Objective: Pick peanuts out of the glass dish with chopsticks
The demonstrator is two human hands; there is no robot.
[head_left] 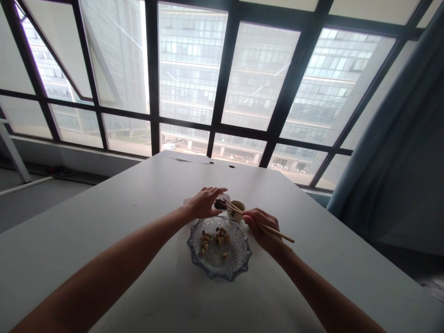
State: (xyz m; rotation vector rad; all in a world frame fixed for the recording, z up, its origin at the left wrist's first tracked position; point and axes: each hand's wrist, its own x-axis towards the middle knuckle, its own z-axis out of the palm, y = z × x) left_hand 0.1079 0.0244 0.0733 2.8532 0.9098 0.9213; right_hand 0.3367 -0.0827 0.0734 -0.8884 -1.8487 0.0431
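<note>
My left hand reaches across a small clear container, thumb at its front side and fingers at its far side. Dark, dried-looking pieces show in the container between thumb and fingers. Wooden chopsticks are gripped in my right hand, their tips over the dark pieces. Whether the tips pinch a piece is too small to tell. A small cup with dark characters stands just behind the chopsticks. Nearer to me sits a scalloped glass bowl with several peanuts and a dark piece inside.
The white table stretches forward to large dark-framed windows. White papers lie at its far end, near two round dark holes. A blue curtain hangs on the right. A white metal frame stands at the left.
</note>
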